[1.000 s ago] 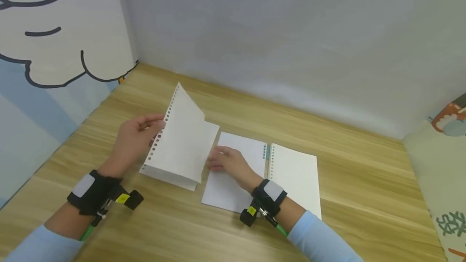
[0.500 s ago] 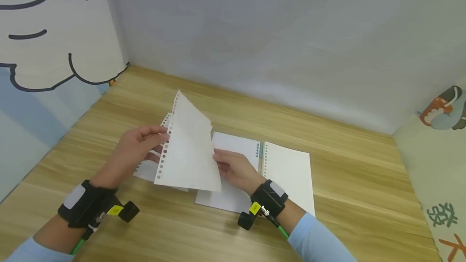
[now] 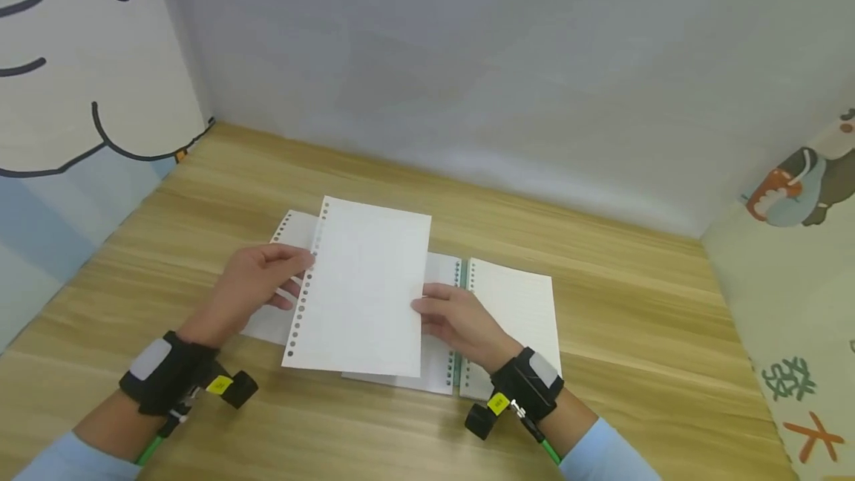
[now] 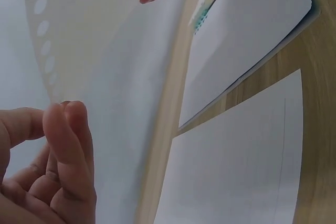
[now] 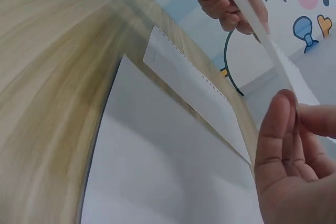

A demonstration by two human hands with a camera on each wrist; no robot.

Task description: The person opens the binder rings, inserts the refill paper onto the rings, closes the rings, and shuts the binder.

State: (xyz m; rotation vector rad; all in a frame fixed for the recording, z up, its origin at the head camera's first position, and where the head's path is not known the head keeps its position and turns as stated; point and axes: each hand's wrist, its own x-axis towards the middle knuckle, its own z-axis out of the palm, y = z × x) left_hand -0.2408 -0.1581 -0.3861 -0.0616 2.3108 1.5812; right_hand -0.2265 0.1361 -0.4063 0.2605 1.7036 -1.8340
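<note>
A loose-leaf sheet of paper, with holes along its left edge, is held up between both hands. My left hand pinches the punched edge between thumb and fingers, and in the left wrist view the holes run up from the fingertips. Its opposite edge is pinched by my right hand, which the right wrist view shows edge-on. Behind and below lies another punched sheet on the table, partly covered in the head view. Under the right hand lies an open ring binder notebook, its white cover partly hidden and its punched pages at right.
The wooden table runs back to a grey wall. Printed panels stand at the left and right. Each wrist wears a black strap with a small camera.
The held sheet has come away from the other punched sheet, which now lies on the table. It has moved right and flattened toward the view. The right hand has taken hold of its right edge.
</note>
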